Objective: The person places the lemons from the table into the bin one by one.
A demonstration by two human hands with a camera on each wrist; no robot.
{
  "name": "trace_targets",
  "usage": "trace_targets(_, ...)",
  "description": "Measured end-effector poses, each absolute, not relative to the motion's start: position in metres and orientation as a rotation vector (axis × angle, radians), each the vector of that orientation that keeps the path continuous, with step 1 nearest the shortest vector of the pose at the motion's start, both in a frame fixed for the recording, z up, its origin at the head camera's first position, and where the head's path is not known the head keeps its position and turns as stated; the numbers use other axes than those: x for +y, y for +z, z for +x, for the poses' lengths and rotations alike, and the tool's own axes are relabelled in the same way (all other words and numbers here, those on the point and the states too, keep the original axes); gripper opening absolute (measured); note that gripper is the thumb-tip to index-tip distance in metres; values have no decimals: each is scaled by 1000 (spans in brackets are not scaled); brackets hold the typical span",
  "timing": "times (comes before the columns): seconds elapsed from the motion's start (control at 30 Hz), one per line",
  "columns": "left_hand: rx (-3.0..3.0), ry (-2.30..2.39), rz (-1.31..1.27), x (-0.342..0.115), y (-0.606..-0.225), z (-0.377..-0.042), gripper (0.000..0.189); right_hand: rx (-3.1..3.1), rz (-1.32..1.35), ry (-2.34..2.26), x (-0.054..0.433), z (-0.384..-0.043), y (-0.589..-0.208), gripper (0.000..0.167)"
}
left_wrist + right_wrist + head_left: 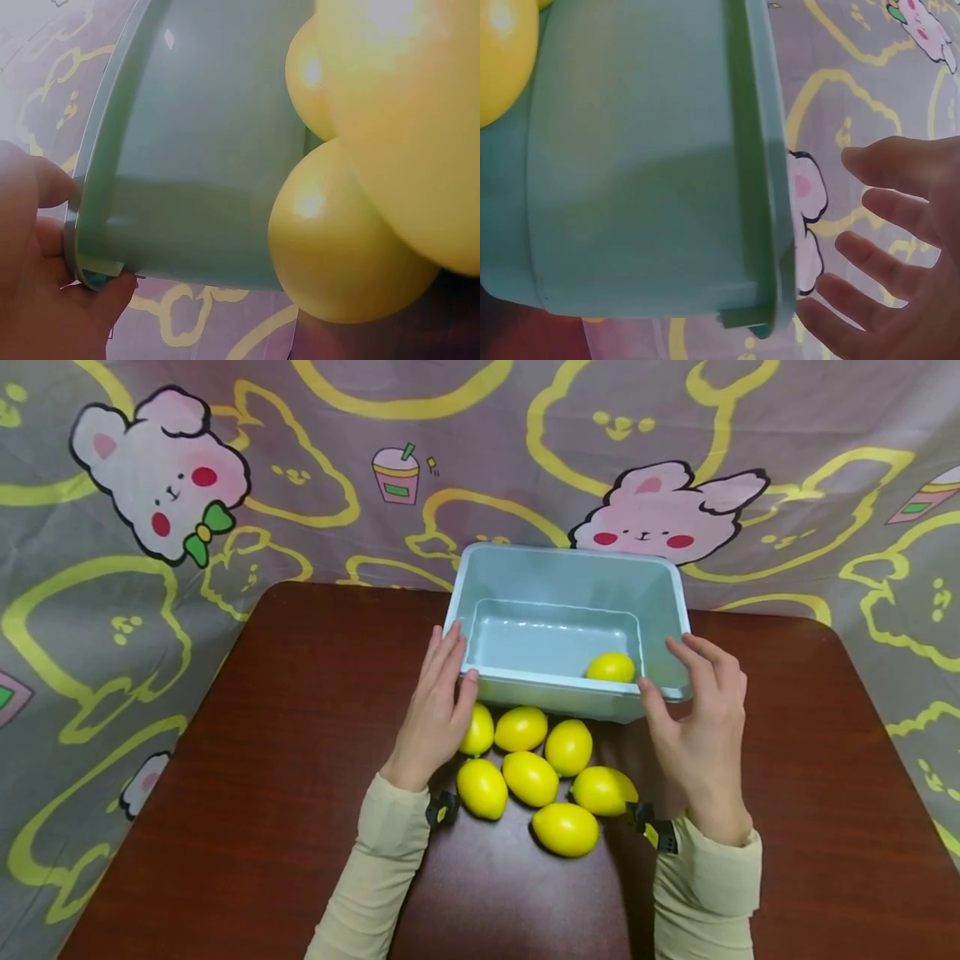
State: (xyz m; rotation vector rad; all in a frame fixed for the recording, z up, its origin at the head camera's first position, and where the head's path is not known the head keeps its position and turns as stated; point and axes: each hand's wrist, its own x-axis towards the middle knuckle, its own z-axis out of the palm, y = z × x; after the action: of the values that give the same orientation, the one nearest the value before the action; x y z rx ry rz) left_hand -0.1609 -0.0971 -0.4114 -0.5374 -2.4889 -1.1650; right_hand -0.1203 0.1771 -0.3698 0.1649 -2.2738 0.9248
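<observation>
A pale blue-green plastic bin stands toward the back of the table with one yellow lemon inside, near its front right corner. My left hand holds the bin's front left corner, thumb at the front rim and fingers along the left side; the left wrist view shows the rim corner between them. At the front right corner, my right hand is spread with fingers apart. In the right wrist view, the right fingers stand just beside the rim. Several lemons lie between my forearms in front of the bin.
The dark brown wooden table has rounded back corners. A grey cloth backdrop with cartoon rabbits and yellow outlines hangs close behind the bin and along both sides. Small black wrist cameras sit beside the lemons.
</observation>
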Motion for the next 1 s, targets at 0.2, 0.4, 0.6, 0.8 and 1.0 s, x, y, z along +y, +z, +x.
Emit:
trace_targets(0.2,-2470,-1171,-543,-96,-410,-161,50,-2241,174,922,177,-113,-358,45)
trace_targets(0.4,-2494,-1169,-531,-96,-408,-161,50,-2244,183,934,177,-105,-351,45)
trace_targets(0.6,-2498,-1169,-530,-97,-411,-161,50,-2296,266,953,179,-94,-349,50)
trace_targets(0.8,-2482,-1180,-545,-97,-413,-162,50,-2522,396,941,184,-81,-349,51)
trace_targets(1.0,-2471,-1185,-545,-96,-411,-162,50,-2891,372,939,190,-78,-354,46)
